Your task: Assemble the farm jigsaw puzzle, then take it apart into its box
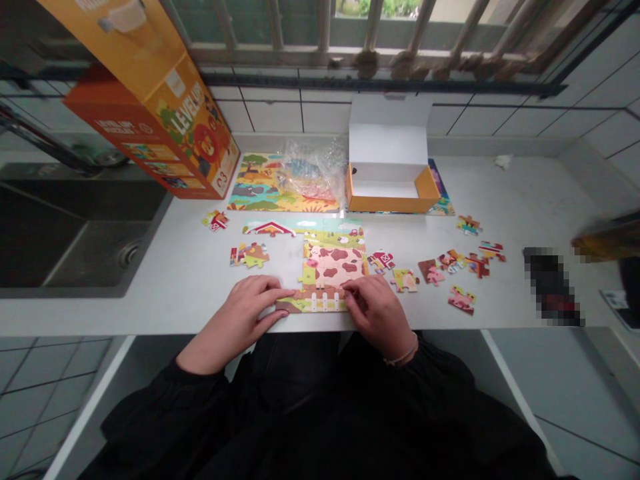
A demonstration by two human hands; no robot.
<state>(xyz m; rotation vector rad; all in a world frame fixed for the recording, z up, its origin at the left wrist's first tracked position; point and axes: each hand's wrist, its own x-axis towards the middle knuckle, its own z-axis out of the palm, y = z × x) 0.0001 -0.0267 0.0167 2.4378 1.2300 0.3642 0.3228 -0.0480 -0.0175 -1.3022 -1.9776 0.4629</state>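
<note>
A partly joined jigsaw puzzle (337,263) of a brown-patched cow lies flat on the counter, with a white fence along its lower edge. My left hand (253,303) rests at the puzzle's lower left corner, fingers stretched out and touching the pieces there. At the lower right, my right hand (377,310) has its fingers curled in a pinch on a puzzle piece (341,303) by the fence; the fingers partly cover it. Just beyond that hand lie a barn piece (381,261) and a yellow-green piece (405,281). A red roof strip (270,229) is left of the cow.
Several loose pieces, among them a pig piece (462,300), lie to the right. An orange puzzle box (175,133), a finished-looking animal picture (255,187) under plastic wrap (313,170) and an opened box (393,202) stand behind. A dark sink (85,247) is at left, a blurred black object (553,287) at right.
</note>
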